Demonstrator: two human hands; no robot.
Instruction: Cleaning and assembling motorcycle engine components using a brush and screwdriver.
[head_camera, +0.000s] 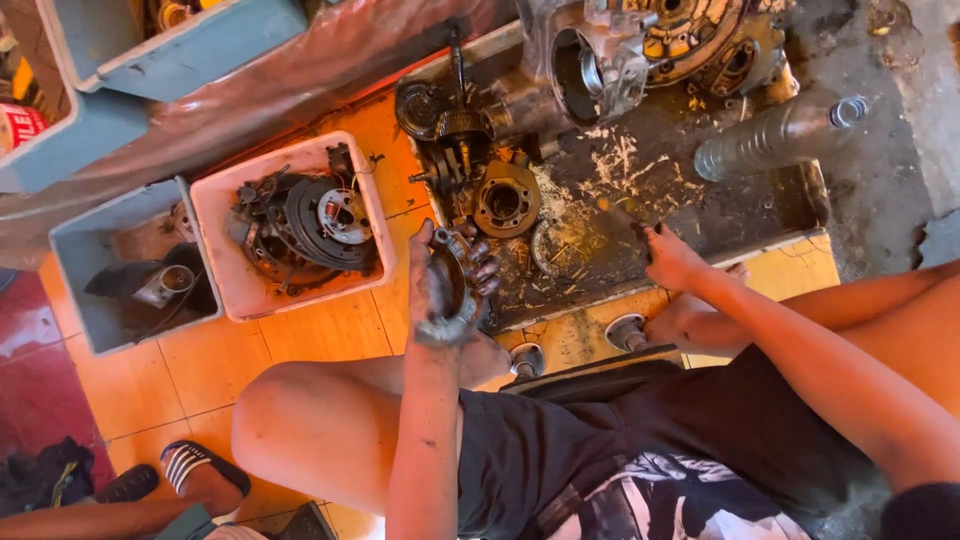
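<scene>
My left hand (440, 290), black with grease, grips a round metal engine part (455, 275) above the near edge of a dirty metal tray (790, 205). My right hand (668, 258) reaches into the same tray, fingertips down on its oily floor among pale shavings; whether it holds anything is not visible. Farther back in the tray lie a round cylinder piece (505, 203), a gear cluster (455, 135) and a large engine casing (640, 45). I am squatting, with my knees below the tray.
A clear plastic bottle (780, 135) lies on the tray's right side. To the left stand a white tub (225, 270) of clutch parts and a grey-blue box (70, 300) with a pipe piece. Another person's foot in a striped sandal (195, 465) is at the bottom left, on orange tiles.
</scene>
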